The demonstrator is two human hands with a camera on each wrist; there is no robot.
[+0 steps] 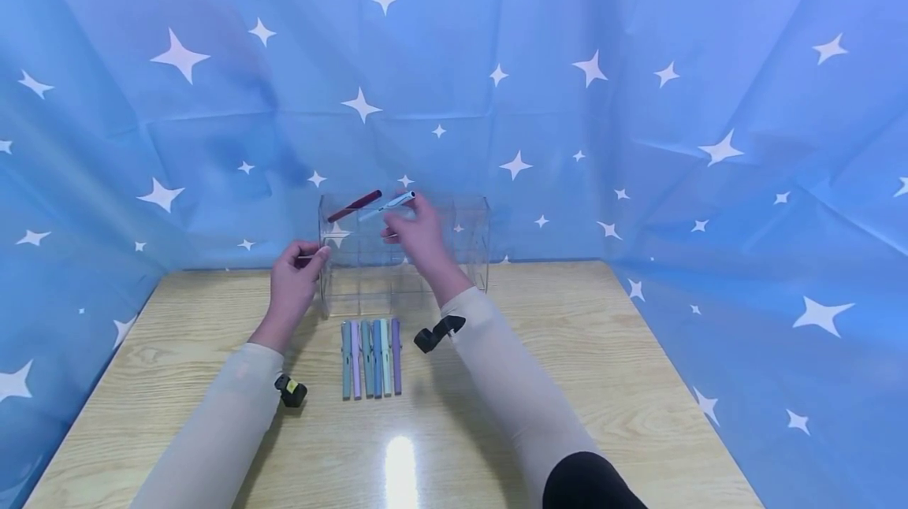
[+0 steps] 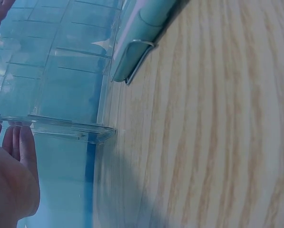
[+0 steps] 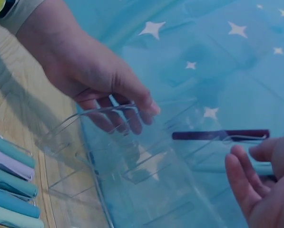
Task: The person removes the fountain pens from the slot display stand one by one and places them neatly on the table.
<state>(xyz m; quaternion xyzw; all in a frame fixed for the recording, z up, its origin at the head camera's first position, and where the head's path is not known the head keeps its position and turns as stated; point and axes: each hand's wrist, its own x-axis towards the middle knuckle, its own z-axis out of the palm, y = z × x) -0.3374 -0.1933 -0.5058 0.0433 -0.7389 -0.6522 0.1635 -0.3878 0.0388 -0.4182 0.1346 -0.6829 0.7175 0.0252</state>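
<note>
A clear plastic organizer (image 1: 426,276) with several compartments stands upright at the back of the table. My left hand (image 1: 296,276) grips its left side edge, the thumb and fingers on either side of the panel in the right wrist view. My right hand (image 1: 424,241) holds a light blue pen (image 1: 386,206) near its upper end, at the top of the organizer. That pen leans at a slant, and the fingers partly cover it in the right wrist view. Beside it, a dark red pen (image 1: 355,206) lies at the same slant in the organizer's upper left.
Several pens (image 1: 377,359) in blue, green and purple shades lie side by side in front of the organizer. The wooden table (image 1: 567,383) ends at a blue curtain (image 1: 539,99) with white stars, close behind the organizer. Both wrists carry small black cameras.
</note>
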